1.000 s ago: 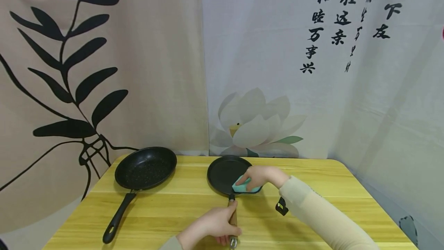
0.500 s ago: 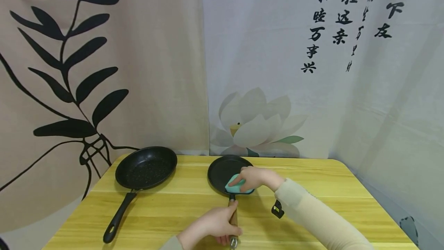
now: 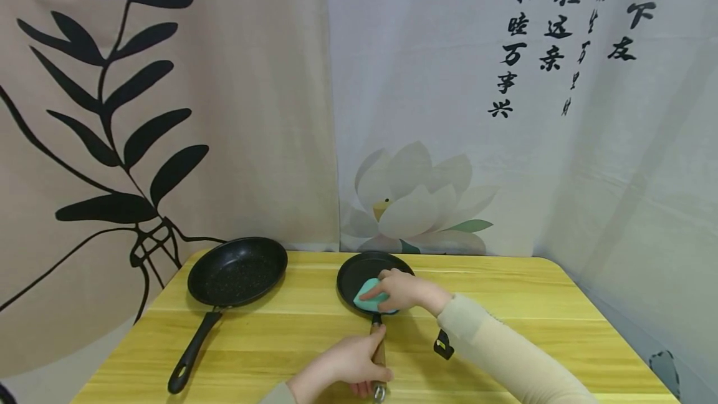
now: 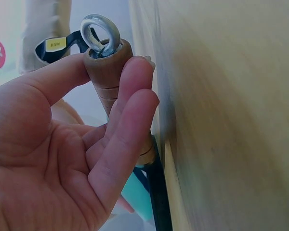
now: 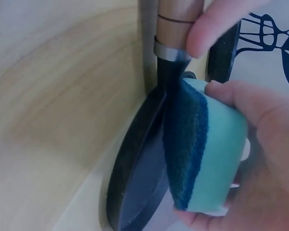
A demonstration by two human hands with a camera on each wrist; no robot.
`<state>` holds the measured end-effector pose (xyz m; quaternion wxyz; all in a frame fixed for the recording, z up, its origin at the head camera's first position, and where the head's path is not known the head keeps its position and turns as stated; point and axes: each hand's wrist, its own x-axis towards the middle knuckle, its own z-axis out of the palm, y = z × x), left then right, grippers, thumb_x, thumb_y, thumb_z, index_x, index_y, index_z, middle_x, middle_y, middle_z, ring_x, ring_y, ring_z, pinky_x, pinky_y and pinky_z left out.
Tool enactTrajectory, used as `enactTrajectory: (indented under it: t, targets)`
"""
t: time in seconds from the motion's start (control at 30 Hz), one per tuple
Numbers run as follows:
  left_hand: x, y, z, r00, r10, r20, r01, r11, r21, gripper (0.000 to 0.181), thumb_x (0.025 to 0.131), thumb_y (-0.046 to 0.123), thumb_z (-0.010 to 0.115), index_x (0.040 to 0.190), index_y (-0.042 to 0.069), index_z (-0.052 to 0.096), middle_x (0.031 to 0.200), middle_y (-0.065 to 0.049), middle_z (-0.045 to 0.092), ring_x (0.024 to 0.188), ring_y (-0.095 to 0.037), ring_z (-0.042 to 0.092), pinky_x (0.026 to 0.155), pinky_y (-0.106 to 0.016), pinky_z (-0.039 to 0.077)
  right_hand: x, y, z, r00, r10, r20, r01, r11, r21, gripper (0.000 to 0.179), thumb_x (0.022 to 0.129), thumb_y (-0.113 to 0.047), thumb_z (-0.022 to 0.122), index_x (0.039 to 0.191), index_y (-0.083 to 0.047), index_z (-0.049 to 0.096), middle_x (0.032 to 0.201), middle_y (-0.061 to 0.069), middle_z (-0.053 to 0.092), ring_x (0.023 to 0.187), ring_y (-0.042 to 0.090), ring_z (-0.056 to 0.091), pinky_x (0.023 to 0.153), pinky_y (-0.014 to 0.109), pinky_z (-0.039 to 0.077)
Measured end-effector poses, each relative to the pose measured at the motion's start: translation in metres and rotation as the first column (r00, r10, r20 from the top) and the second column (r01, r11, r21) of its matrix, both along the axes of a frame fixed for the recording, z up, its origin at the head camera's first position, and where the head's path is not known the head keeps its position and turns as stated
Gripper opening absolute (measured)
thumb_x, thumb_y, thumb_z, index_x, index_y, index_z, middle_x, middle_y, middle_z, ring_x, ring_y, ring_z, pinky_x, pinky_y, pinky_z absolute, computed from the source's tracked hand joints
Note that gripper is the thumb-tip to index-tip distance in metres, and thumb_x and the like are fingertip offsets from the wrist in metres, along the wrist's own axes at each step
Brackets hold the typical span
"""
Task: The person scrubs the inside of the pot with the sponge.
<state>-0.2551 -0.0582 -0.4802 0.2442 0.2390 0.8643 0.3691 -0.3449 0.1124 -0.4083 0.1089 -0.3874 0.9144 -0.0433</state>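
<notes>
A small black frying pan lies on the table, its wooden handle toward me. My left hand grips that handle near the end with the metal ring. In my right hand is a sponge, pale teal with a dark blue scouring layer. I pinch it between thumb and fingers, with the dark layer facing the pan. In the head view the sponge sits inside the pan, close to where the handle joins. My fingers hide part of the sponge and of the pan's right side.
A larger black frying pan with a black handle stands on the left of the wooden table. Curtains with printed leaves, a flower and writing hang behind. A black strap shows by the right wrist.
My right hand has slid the sponge leftward across the small pan, from its right edge toward the lower middle. The left hand keeps its grip on the handle, nearly still.
</notes>
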Motion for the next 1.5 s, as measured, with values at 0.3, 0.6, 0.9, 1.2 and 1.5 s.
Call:
enactTrajectory:
  t: [0.3,0.6,0.9,1.2,1.5]
  targets:
    - [0.026,0.003,0.038,0.998,0.06,0.013,-0.06,0.997,0.048,0.081,0.088,0.025,0.073,0.149,-0.005,0.029,0.056,-0.006,0.064,0.044,-0.02,0.061,0.041,-0.034,0.052,0.0,-0.01,-0.012,0.997,-0.021,-0.073,0.02,1.0,-0.016,0.039,0.095,-0.031,0.064,0.132,-0.042,0.059,0.144,0.014,0.043,0.128,0.037,0.04,0.097,0.06,0.041]
    - [0.02,0.0,0.031,1.0,0.025,-0.012,-0.024,0.999,0.03,0.087,0.089,0.034,0.072,0.148,-0.009,0.026,0.055,-0.001,0.063,0.042,-0.013,0.059,0.04,-0.03,0.051,0.002,-0.024,-0.021,0.983,-0.001,-0.186,-0.001,1.0,-0.014,0.041,0.096,-0.032,0.063,0.135,-0.039,0.057,0.139,0.014,0.046,0.121,0.035,0.045,0.09,0.056,0.046]
    - [0.028,0.003,0.035,0.997,0.08,-0.022,-0.078,0.995,0.058,0.084,0.086,0.024,0.074,0.148,-0.008,0.028,0.05,-0.002,0.06,0.04,-0.016,0.059,0.037,-0.031,0.05,-0.007,-0.038,-0.032,0.965,-0.029,-0.262,0.022,0.999,-0.028,0.043,0.095,-0.036,0.064,0.137,-0.04,0.055,0.134,0.013,0.05,0.1,0.026,0.049,0.078,0.046,0.051]
    - [0.014,0.002,0.016,1.0,0.023,0.0,-0.023,0.999,0.041,0.089,0.089,0.038,0.071,0.151,-0.004,0.024,0.055,0.0,0.064,0.044,-0.015,0.061,0.041,-0.032,0.052,-0.018,-0.046,-0.036,0.952,-0.096,-0.291,0.09,0.995,-0.034,0.047,0.094,-0.037,0.064,0.14,-0.04,0.052,0.135,0.017,0.048,0.096,0.026,0.047,0.07,0.039,0.048]
    - [0.013,0.004,0.02,0.999,0.011,0.034,-0.012,0.999,0.03,0.094,0.088,0.042,0.071,0.154,0.002,0.018,0.057,0.001,0.065,0.046,-0.014,0.062,0.043,-0.032,0.053,-0.035,-0.05,-0.041,0.944,-0.2,-0.261,0.188,0.98,-0.071,0.047,0.096,-0.04,0.061,0.141,-0.042,0.05,0.132,0.017,0.048,0.093,0.025,0.045,0.072,0.04,0.048]
